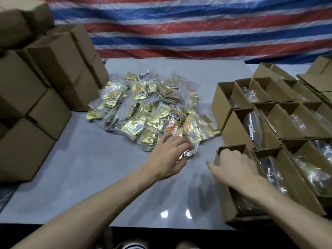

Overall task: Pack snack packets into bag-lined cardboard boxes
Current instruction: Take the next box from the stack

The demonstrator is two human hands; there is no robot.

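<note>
My grey table carries 1 loose heap of gold snack packets near its middle, with closed cardboard boxes stacked to the left of that heap and rows of open bag-lined boxes standing just right of it.

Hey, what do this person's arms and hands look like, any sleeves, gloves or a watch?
Both arms are bare as far up as the picture shows, with no sleeves in view. The left hand and right hand wear no gloves, and neither wrist carries a watch or bracelet. Some fingers are hidden or blurred, so rings cannot be ruled out.
</note>
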